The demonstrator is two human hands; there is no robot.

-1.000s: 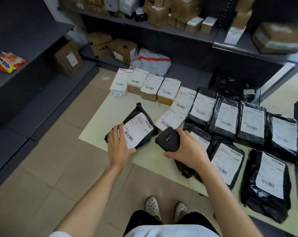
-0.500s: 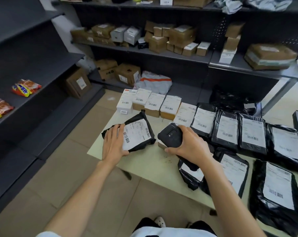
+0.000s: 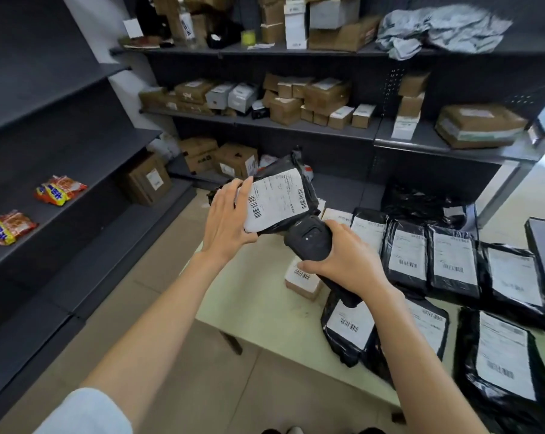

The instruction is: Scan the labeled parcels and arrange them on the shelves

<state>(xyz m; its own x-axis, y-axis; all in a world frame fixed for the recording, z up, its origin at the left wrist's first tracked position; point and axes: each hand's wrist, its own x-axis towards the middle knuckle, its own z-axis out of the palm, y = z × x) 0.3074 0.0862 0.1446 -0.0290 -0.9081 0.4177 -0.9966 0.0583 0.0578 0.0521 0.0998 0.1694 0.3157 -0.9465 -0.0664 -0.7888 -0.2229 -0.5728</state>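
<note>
While the left hand [image 3: 225, 222] held the black labelled parcel [image 3: 277, 198] lifted above the far left part of the worktop [image 3: 264, 311], its grip pinching the bag's left edge, the right hand [image 3: 343, 261] had its grip wrapped round the black scanner [image 3: 310, 242], whose head sat just under the label. Doing this step well probably meant keeping the label flat and turned toward the scanner window, with fingers off the barcodes, then carrying the bag to open shelf space at the left, near the snack packets [image 3: 59, 189]
</note>
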